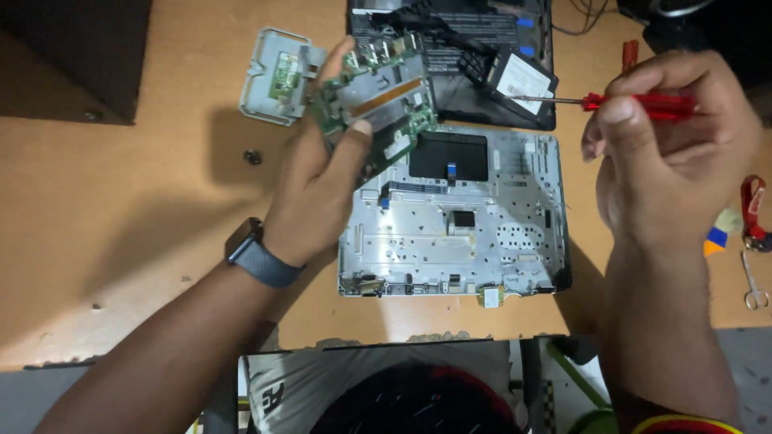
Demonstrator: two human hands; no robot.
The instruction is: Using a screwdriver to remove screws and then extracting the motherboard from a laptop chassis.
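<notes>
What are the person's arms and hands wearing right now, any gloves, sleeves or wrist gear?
Both hands are bare, no gloves. The left hand has a dark smartwatch with a grey-blue band on its wrist; that forearm is uncovered. The right hand wears nothing visible on fingers or wrist, and its forearm is also uncovered. No rings can be made out on either hand.

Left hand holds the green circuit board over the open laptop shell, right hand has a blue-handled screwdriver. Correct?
Not quite. In the head view the screwdriver in the right hand has a red handle, not blue. The left hand does hold the green circuit board over the open laptop shell.
</notes>
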